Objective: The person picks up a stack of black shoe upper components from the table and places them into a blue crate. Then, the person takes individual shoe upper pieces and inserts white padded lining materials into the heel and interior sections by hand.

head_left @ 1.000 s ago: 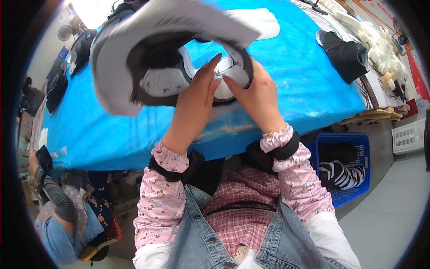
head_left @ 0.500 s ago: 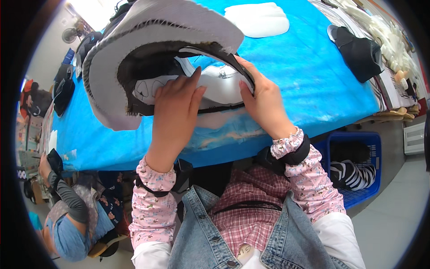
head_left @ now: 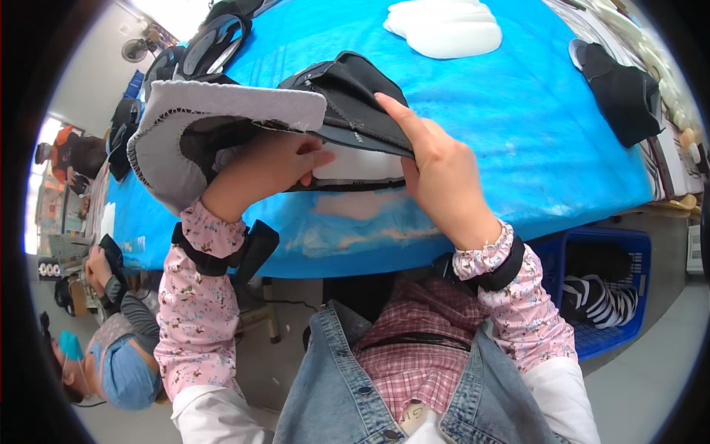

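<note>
A black sewn fabric piece [head_left: 362,85] with a grey-white flap [head_left: 222,96], much like a shoe upper, is held up over the table's near edge. Dark zigzag stitching runs along the flap, and white lining [head_left: 359,164] shows inside. At the right end my right hand [head_left: 444,163] pinches its edge, index finger on top and thumb below. My left hand [head_left: 270,164] reaches into the opening under the flap, thumb and a fingertip curled close together. Its other fingers are hidden, and what they hold cannot be made out.
The table's blue cover [head_left: 518,133] bears a stack of white shaped pads [head_left: 444,29], another black piece [head_left: 621,96] at right, and several black pieces [head_left: 214,44] at far left. A blue basket [head_left: 603,337] stands below right. A co-worker [head_left: 129,370] sits at lower left.
The piece has tipped over, so its black outside now faces up and the flap has dropped lower. My left hand has gone deeper under the flap. My right hand keeps its edge grip.
</note>
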Demonstrator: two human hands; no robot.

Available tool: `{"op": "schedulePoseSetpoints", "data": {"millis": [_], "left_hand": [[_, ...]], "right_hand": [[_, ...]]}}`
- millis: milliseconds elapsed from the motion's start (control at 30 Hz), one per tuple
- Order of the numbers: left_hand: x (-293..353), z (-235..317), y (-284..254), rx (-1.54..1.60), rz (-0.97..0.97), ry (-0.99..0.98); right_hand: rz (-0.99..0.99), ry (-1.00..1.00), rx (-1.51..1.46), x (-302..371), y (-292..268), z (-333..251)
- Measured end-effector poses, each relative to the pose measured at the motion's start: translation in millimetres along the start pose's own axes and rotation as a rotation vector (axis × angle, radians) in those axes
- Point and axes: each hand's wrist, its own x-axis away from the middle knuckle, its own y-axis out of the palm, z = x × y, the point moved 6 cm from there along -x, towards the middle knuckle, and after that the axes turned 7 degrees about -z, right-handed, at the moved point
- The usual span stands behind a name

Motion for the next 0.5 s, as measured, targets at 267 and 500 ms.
{"op": "schedulePoseSetpoints", "data": {"millis": [267,500], "left_hand": [[-6,-59,3,0.259,0.015,0.104],[12,-25,-9,-0.687,0.472,0.624]], "right_hand": [[-0.083,0.021,0.052,-2,1,-7],[-0.078,0.0,0.078,-3,1,-9]]}}
